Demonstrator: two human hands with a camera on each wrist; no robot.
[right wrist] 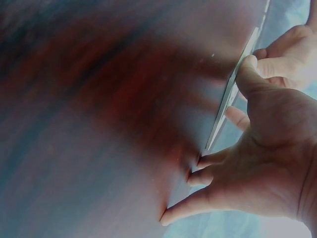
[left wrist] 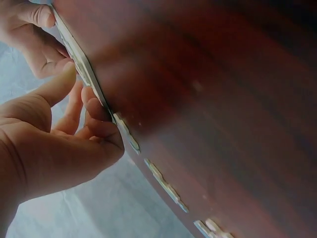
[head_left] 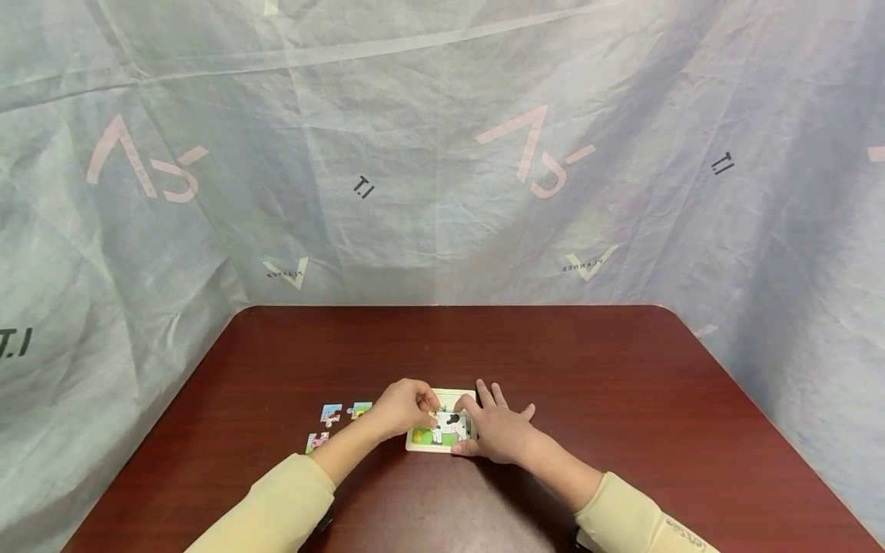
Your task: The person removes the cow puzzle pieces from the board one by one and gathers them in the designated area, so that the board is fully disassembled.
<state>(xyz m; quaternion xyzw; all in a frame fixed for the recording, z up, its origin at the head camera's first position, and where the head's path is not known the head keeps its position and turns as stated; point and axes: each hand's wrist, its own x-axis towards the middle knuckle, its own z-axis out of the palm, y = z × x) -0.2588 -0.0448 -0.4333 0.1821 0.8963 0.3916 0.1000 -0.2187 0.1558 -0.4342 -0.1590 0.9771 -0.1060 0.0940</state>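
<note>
A small jigsaw puzzle (head_left: 442, 436) showing a black-and-white cow on green sits in a pale, shallow tray (head_left: 418, 448). My left hand (head_left: 403, 407) reaches over the tray's left side, thumb and bent fingers at the picture. Whether a piece is between its fingertips cannot be made out. In the left wrist view that hand (left wrist: 64, 134) has its thumb extended to the tray. My right hand (head_left: 501, 432) is spread at the tray's right side. Its index finger touches the picture and its thumb lies at the near edge. In the right wrist view its other fingers (right wrist: 185, 198) rest on the table.
Loose puzzle pieces lie left of the tray: a blue one (head_left: 332, 412), a blue-and-green one (head_left: 360, 409) and a pink-and-green one (head_left: 316, 442) partly behind the left forearm. Everything rests on a dark red-brown wooden table (head_left: 588, 361). Grey printed cloth (head_left: 429, 230) hangs behind it.
</note>
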